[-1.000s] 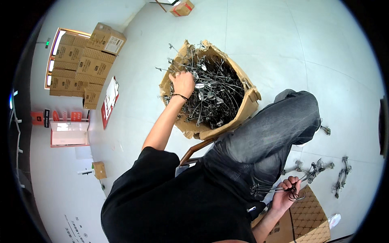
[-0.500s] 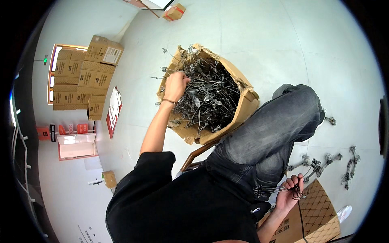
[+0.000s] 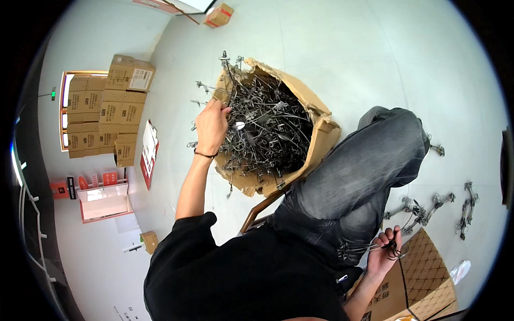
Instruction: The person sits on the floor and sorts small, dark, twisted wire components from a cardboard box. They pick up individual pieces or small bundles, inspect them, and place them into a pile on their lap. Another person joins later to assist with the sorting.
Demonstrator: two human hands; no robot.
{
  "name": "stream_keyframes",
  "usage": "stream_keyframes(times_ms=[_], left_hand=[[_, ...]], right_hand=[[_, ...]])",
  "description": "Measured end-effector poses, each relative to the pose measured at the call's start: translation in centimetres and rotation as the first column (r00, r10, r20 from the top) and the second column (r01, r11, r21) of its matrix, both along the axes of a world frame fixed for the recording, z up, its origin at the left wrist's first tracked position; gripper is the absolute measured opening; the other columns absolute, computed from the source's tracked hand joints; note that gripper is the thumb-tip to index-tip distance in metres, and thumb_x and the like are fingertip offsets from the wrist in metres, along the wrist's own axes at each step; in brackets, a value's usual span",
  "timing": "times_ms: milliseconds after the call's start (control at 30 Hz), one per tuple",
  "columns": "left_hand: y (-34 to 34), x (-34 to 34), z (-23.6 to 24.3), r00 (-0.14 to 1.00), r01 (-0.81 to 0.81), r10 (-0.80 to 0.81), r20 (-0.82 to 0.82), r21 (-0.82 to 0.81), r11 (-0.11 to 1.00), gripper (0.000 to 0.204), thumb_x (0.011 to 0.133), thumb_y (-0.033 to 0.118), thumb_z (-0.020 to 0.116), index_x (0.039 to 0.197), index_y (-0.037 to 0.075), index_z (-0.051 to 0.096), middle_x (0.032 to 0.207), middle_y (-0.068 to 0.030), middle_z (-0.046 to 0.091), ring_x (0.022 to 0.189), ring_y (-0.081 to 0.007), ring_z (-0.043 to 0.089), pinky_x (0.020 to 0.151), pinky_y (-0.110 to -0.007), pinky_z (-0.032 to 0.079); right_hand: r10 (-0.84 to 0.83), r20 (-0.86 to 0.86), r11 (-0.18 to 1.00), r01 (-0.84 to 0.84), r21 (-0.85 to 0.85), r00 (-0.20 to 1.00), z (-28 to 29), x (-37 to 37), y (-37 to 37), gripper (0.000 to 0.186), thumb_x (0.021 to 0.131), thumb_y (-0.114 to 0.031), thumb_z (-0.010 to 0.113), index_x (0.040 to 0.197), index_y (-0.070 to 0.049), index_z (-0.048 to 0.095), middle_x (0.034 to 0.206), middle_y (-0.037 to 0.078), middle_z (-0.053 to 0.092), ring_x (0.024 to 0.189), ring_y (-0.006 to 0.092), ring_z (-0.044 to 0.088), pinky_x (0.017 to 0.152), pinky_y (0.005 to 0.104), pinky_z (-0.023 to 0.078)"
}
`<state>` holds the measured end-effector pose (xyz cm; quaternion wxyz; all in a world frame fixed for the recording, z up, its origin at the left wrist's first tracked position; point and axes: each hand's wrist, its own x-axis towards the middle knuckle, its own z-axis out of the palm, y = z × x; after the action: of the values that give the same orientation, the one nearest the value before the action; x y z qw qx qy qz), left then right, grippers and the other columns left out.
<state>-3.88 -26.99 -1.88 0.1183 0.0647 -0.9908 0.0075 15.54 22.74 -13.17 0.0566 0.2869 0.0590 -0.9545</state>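
Note:
A torn cardboard box (image 3: 321,134) full of tangled grey metal wire parts (image 3: 267,128) stands on the floor in front of my knee. My left hand (image 3: 211,125), with a dark band at the wrist, reaches into the box's left side and closes on a wire part among the tangle. My right hand (image 3: 384,251) rests by my right thigh, gripping a small bundle of metal wire pieces (image 3: 356,249) that lie against my grey jeans.
Stacked brown cartons (image 3: 107,107) stand at the left. Several assembled metal pieces (image 3: 428,206) lie on the pale floor at the right. A flattened patterned cardboard sheet (image 3: 423,273) lies under my right hand. A small box (image 3: 219,14) sits far off at the top.
My left hand has shifted from the middle of the pile toward the box's left edge. My right hand keeps its bundle by my thigh.

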Motion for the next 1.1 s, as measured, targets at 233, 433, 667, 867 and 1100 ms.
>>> stream_keyframes(times_ms=[233, 433, 667, 867, 1100], left_hand=[[-3.8, -1.7, -8.0, 0.998, -0.05, 0.05, 0.034, 0.005, 0.999, 0.018, 0.088, 0.016, 0.067, 0.081, 0.001, 0.061, 0.085, -0.0163, 0.063, 0.079, -0.0376, 0.063, 0.069, -0.047, 0.049], [-2.3, -0.5, -3.1, 0.996, -0.04, 0.04, -0.078, 0.002, 0.999, 0.021, 0.087, 0.019, 0.068, 0.076, 0.003, 0.062, 0.077, -0.0127, 0.064, 0.075, -0.0332, 0.061, 0.074, -0.043, 0.043], [-0.8, -0.6, -2.8, 0.987, -0.115, 0.111, -0.118, -0.03, 0.993, 0.02, 0.087, 0.02, 0.068, 0.076, 0.004, 0.065, 0.083, -0.0137, 0.068, 0.086, -0.0322, 0.062, 0.082, -0.046, 0.04], [-1.0, -1.1, -3.0, 0.988, -0.115, 0.109, -0.109, -0.047, 0.992, 0.018, 0.087, 0.021, 0.069, 0.078, 0.006, 0.068, 0.085, -0.0115, 0.069, 0.089, -0.0286, 0.06, 0.087, -0.045, 0.037], [-0.8, -0.2, -2.2, 0.98, -0.008, -0.018, -0.199, -0.133, 0.991, 0.022, 0.085, 0.024, 0.071, 0.077, 0.004, 0.067, 0.079, -0.0173, 0.068, 0.077, -0.0375, 0.064, 0.069, -0.045, 0.047]], right_hand=[[0.028, 0.006, 0.999, -0.028, -0.016, 1.0, -0.5, -0.4, 0.1, 0.019, 0.105, -0.019, 0.046, 0.114, -0.003, 0.051, 0.088, 0.005, 0.05, 0.074, 0.013, 0.048, 0.067, 0.0275, 0.046], [0.012, 0.015, 1.0, -0.012, 0.003, 1.0, 0.1, 0.3, -0.6, 0.018, 0.105, -0.018, 0.046, 0.114, -0.004, 0.051, 0.087, 0.004, 0.05, 0.074, 0.0134, 0.048, 0.068, 0.0274, 0.046], [0.004, 0.024, 1.0, -0.004, 0.009, 1.0, 0.8, 0.0, -0.5, 0.019, 0.104, -0.018, 0.046, 0.114, -0.003, 0.053, 0.087, 0.005, 0.051, 0.074, 0.0135, 0.049, 0.067, 0.0274, 0.046], [0.055, 0.033, 0.998, -0.056, 0.013, 0.998, 0.8, 0.1, -1.1, 0.016, 0.103, -0.02, 0.049, 0.111, -0.007, 0.052, 0.085, 0.005, 0.053, 0.073, 0.0142, 0.051, 0.066, 0.0276, 0.046], [0.048, 0.05, 0.999, -0.048, 0.008, 0.998, 0.9, 0.0, -1.4, 0.016, 0.103, -0.019, 0.05, 0.11, -0.005, 0.053, 0.085, 0.005, 0.053, 0.073, 0.0135, 0.051, 0.065, 0.0262, 0.046]])
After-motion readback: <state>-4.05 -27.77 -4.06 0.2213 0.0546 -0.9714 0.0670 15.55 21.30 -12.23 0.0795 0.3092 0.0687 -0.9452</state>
